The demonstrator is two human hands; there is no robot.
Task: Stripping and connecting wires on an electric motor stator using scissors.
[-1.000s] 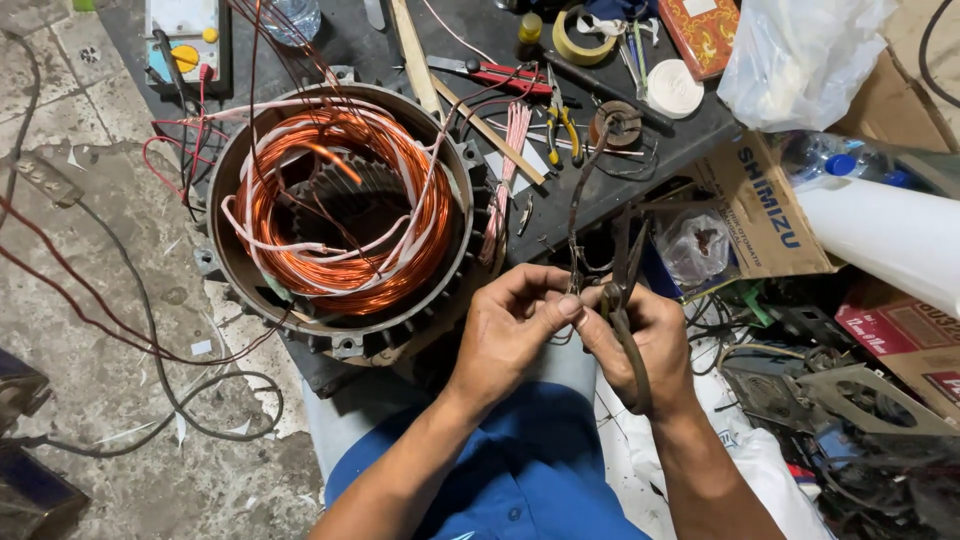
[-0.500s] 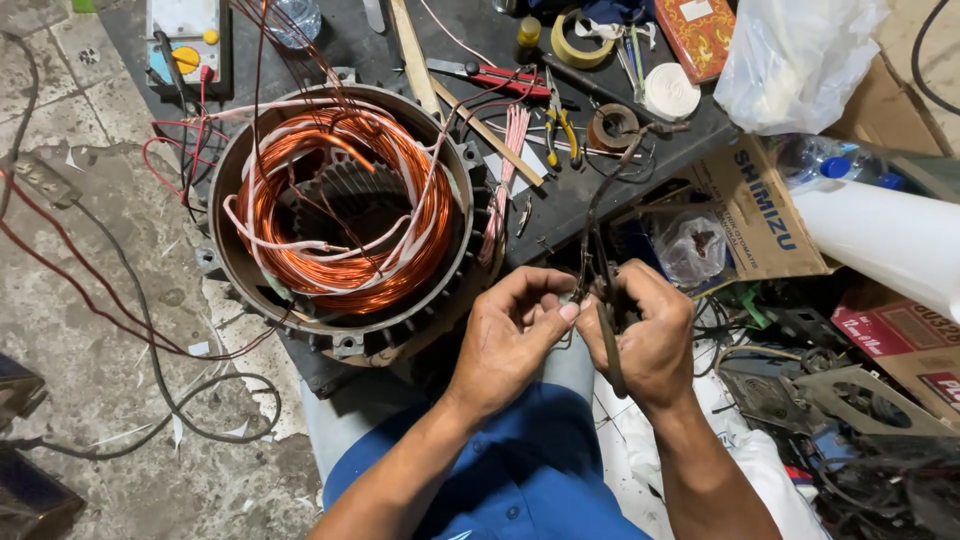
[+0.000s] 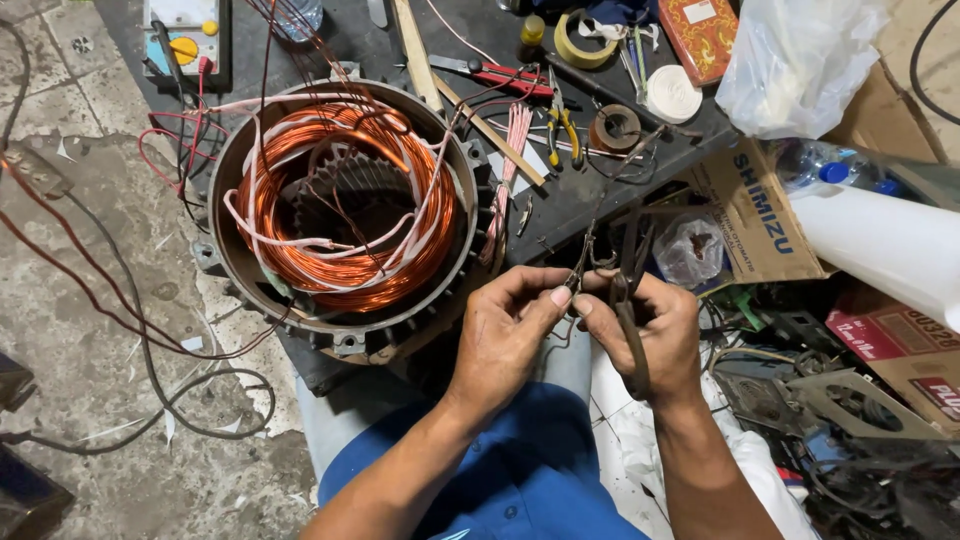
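My left hand (image 3: 510, 335) pinches a thin dark wire (image 3: 582, 255) between thumb and forefinger, right in front of my lap. My right hand (image 3: 660, 335) grips a dark pair of scissors (image 3: 628, 300), blades pointing up beside the wire, handle hanging below the palm. The two hands touch at the fingertips. The wire runs up towards a small spool (image 3: 614, 128) on the dark table (image 3: 570, 200). Left of the hands lies a round motor stator (image 3: 345, 215) with copper windings tied by pale lacing.
A multimeter (image 3: 185, 40) with red leads sits at the table's far left. Tape rolls, red-handled pliers, wooden sticks and a plastic bag (image 3: 800, 60) crowd the far side. A cardboard box (image 3: 760, 215), a white cylinder and scrap parts lie at the right. Cables trail over the concrete floor.
Both hands have stayed together at the wire; the scissors have shifted slightly in my right hand, and the view has moved a little.
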